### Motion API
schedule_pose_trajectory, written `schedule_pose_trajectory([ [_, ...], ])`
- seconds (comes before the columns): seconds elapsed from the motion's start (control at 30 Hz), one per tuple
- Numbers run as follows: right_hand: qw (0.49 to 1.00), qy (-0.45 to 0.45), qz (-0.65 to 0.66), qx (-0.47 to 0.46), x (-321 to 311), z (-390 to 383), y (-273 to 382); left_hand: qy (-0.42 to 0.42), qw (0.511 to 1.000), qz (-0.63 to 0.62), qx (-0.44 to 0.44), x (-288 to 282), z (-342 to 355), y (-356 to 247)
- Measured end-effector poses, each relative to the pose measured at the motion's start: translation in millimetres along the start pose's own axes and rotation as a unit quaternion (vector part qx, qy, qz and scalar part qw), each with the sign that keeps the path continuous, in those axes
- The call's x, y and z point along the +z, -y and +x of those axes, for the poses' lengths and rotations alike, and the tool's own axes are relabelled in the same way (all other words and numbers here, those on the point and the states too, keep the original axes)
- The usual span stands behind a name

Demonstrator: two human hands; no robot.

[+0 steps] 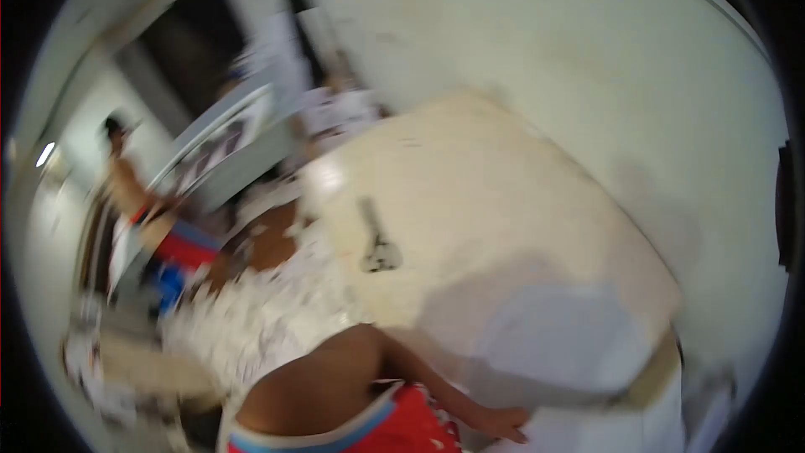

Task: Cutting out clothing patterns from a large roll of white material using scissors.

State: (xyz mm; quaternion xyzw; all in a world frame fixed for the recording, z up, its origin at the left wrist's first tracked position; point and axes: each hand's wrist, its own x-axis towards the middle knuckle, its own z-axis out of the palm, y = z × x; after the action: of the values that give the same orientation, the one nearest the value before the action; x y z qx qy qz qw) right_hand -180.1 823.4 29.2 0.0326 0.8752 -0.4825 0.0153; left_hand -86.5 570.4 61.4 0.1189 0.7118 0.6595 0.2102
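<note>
My right hand point(505, 424) is low in the view, at the near edge of a large cream-topped table point(503, 176). Its fingers look stretched out and slightly apart, against a white sheet-like thing point(595, 424); motion blur hides whether they press on it. My left hand does not show. Farther off, a dark-and-pale tool point(381, 253) with a long handle lies on the tabletop; its kind is too blurred to tell. A pale bluish patch point(562, 331), perhaps a sheet, spreads across the near right part of the table.
White scraps point(268, 315) litter the floor left of the table. Another person point(159, 210) in red and blue shorts stands at a pale machine or bench point(243, 151) on the far left. A pale wall point(637, 75) runs along the right side.
</note>
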Motion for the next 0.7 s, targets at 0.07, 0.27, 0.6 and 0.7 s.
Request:
schedule_pose_trajectory([
  [0.07,0.996,0.075,-0.02,-0.048,59.5,25.0,41.1,-0.163,0.983,-0.039,0.075,-2.8,24.6,13.6],
  [0.27,0.978,0.175,-0.048,-0.105,127.1,37.6,110.4,-0.07,0.997,-0.037,0.015,-8.1,46.6,45.5],
  [0.6,0.956,0.237,-0.072,-0.157,161.8,39.9,118.8,0.138,0.974,-0.149,-0.104,53.8,91.4,71.1],
  [0.7,0.954,0.242,-0.073,-0.161,167.8,39.0,123.0,0.169,0.959,-0.181,-0.136,50.1,97.2,67.1],
])
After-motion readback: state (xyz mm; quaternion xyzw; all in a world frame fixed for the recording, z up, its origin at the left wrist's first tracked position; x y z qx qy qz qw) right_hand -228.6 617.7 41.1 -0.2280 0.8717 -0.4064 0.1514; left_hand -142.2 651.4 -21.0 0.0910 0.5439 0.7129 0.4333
